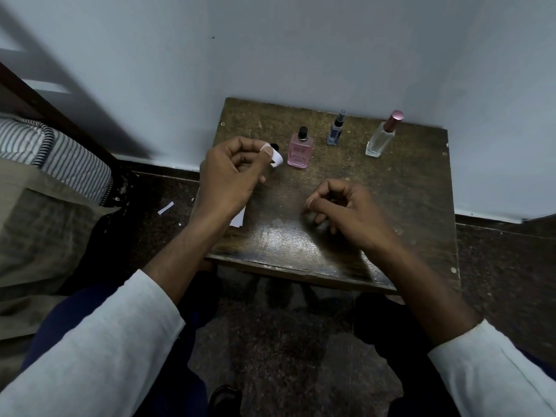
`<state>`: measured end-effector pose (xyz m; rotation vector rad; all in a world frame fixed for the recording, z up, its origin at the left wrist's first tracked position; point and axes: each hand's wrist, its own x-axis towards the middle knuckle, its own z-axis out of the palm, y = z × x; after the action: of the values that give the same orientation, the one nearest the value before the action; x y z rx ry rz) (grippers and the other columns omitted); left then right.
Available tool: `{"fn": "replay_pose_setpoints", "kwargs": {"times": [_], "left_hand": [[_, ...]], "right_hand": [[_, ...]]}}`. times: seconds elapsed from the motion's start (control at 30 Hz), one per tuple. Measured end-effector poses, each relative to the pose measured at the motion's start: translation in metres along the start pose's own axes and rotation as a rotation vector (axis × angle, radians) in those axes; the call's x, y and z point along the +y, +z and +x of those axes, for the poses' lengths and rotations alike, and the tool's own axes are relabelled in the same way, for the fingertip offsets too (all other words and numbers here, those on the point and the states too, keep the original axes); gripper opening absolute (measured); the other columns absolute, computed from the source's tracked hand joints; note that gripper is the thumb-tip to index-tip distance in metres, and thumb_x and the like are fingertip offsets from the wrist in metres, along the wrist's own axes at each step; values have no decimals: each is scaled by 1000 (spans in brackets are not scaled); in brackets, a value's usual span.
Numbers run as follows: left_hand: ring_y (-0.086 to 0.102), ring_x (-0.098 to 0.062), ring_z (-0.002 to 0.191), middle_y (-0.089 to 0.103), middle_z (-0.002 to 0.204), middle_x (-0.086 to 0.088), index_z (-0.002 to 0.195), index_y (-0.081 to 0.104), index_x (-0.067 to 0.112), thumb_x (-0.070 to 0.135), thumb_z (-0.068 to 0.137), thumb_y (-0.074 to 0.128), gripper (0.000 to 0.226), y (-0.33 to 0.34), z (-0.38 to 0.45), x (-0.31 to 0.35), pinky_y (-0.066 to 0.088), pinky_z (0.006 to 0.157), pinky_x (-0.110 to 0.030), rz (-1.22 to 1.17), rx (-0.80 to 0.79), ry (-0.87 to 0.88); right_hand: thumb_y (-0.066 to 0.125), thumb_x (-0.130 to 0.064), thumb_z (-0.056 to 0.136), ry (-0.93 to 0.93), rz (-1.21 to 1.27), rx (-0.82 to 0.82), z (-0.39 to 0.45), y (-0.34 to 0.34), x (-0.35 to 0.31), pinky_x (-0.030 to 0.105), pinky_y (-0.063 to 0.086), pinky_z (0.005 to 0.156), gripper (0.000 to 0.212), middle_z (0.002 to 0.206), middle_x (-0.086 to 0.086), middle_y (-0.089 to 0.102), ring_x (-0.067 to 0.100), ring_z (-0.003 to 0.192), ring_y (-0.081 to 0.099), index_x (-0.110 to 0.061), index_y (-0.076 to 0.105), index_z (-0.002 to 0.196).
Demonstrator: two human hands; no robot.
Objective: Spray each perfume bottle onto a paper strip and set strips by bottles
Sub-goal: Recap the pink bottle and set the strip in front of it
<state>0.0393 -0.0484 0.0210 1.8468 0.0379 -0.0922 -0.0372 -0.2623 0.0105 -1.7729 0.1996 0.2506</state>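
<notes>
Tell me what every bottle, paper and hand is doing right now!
Left hand: pinches a curled paper strip.
Right hand: loosely curled, holds nothing, low over the table.
Pink bottle: upright, black cap on.
Blue bottle: upright, capped.
Clear bottle: upright, pink cap on.
Spare strips: flat on the table, partly under the left wrist.
Fallen strip: on the floor.

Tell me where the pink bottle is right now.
In the head view the pink bottle stands upright toward the far side of the table, just right of the paper strip pinched in the left hand and left of the blue bottle.
</notes>
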Motion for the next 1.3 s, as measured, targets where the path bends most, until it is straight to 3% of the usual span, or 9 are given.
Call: {"fn": "replay_pose_setpoints", "kwargs": {"times": [0.13, 0.27, 0.37, 0.5, 0.6, 0.8, 0.9, 1.1, 1.3], "left_hand": [[73, -11, 64, 82, 84, 5, 103, 80, 21, 33, 98, 79, 13, -1, -1, 1, 57, 69, -19, 8, -5, -9], [71, -10, 66, 83, 87, 6, 102, 79, 26, 35, 98, 79, 10, 0, -2, 3, 58, 71, -28, -22, -130, -32], [70, -7, 66, 84, 89, 4, 105, 78, 19, 26, 100, 77, 8, 2, -5, 6, 54, 65, -20, -42, -276, -8], [68, -8, 61, 83, 84, 0, 106, 78, 12, 16, 99, 76, 8, 4, -8, 7, 47, 58, -12, -27, -384, 37], [67, -6, 60, 82, 83, 3, 107, 78, 9, 17, 100, 75, 10, 5, -7, 7, 47, 58, -11, -40, -337, 28], [69, -9, 67, 84, 91, 6, 101, 79, 28, 35, 98, 78, 8, 1, 0, -1, 51, 68, -28, -62, -197, -26], [69, -9, 69, 83, 90, 5, 100, 80, 30, 36, 97, 79, 7, 1, 1, -4, 52, 69, -32, -74, -152, -52], [69, -11, 66, 82, 88, -2, 101, 81, 23, 30, 96, 82, 8, 2, 3, -6, 54, 66, -23, -59, -80, -56], [78, -12, 75, 82, 88, 7, 97, 82, 28, 35, 94, 84, 8, 0, 3, -8, 67, 79, -35, 45, -31, -4]], "right_hand": [[70, -13, 99, 21, 4, 45, 1, -1, 2, 21, 49, 53, 8, 82, 14, 74, 15, 68, 66, -8, 73, 93], [70, -14, 99, 42, 55, 109, 3, 1, 3, 22, 50, 55, 4, 94, 20, 75, 14, 68, 67, -15, 74, 100], [66, -4, 97, -2, 57, 116, 3, 2, 0, 18, 50, 58, 27, 109, 8, 76, 9, 74, 69, -22, 74, 117], [74, -10, 92, -103, -62, 16, 2, 2, -3, 37, 57, 60, 39, 110, -4, 78, 35, 79, 72, -30, 72, 125], [79, -14, 92, -64, -169, 10, 2, 4, -2, 43, 60, 71, 23, 99, 2, 78, 36, 80, 74, -25, 76, 112], [80, -15, 93, -4, -80, 26, 3, 3, 1, 27, 53, 58, 7, 81, 4, 78, 19, 65, 70, -18, 73, 95], [78, -15, 94, -8, -66, 15, 4, 3, 2, 22, 49, 55, 7, 78, 5, 77, 15, 63, 68, -19, 73, 92], [75, -20, 98, -13, -51, 23, 5, 2, 2, 18, 47, 54, 9, 79, 7, 76, 12, 64, 68, -24, 74, 90], [71, -25, 101, 1, -73, 32, 6, 2, 4, 22, 49, 54, 13, 87, 16, 77, 14, 67, 69, -14, 77, 97]]}}
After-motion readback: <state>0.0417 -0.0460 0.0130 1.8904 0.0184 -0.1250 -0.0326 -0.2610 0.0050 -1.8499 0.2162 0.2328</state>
